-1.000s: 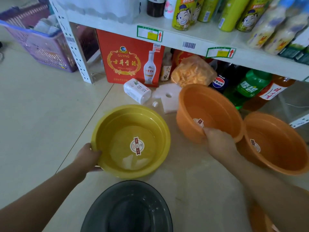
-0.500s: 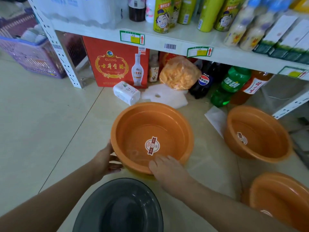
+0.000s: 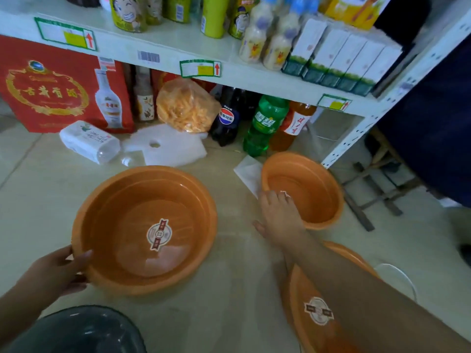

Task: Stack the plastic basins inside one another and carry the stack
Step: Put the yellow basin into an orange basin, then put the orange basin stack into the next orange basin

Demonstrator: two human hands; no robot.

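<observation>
An orange basin [image 3: 142, 225] with a round sticker sits on the floor, nested in another basin whose rim shows around it. My left hand [image 3: 56, 271] grips the near-left rim of this stack. A second orange basin [image 3: 305, 184] stands to the right near the shelf leg; my right hand [image 3: 277, 215] rests on its near-left rim, fingers curled over the edge. A third orange basin [image 3: 318, 314] lies under my right forearm at the lower right. A dark grey basin [image 3: 84, 329] is at the bottom left.
A white shelf [image 3: 163, 54] with bottles and cartons runs across the back. Under it stand a red box [image 3: 51, 87], soda bottles [image 3: 262, 123] and a snack bag [image 3: 186, 105]. A white tissue pack [image 3: 89, 141] and white foam sheets [image 3: 168, 146] lie on the floor.
My right hand has left the stacked orange basin and moved right to the rim of the second orange basin. The view has shifted right. My left hand still holds the stack.
</observation>
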